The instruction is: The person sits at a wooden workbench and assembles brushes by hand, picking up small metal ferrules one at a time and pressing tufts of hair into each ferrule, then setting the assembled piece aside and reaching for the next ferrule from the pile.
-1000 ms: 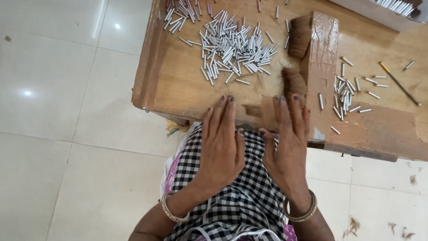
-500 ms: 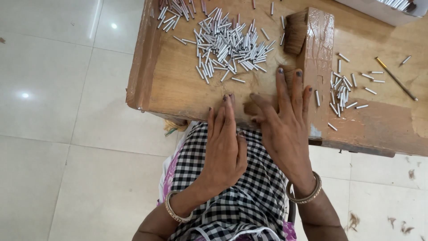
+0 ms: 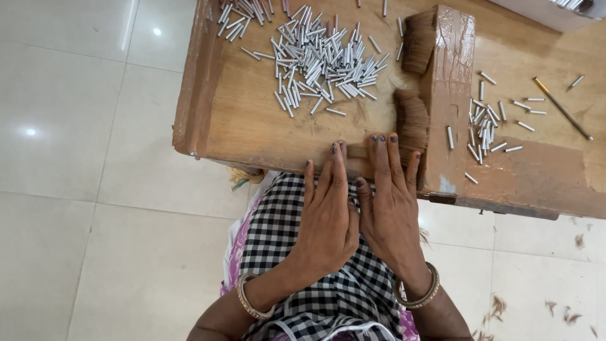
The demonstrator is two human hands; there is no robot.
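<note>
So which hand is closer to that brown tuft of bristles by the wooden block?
The right hand, probably. Its fingertips lie right beside the brown tuft, while the left hand rests farther from it, at the table edge.

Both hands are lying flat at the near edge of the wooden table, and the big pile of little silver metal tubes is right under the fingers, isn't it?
Not quite. The head view shows the left hand and right hand flat at the near edge of the wooden table, but the big pile of little silver metal tubes lies farther up the table, apart from the fingers, not under them.
</note>
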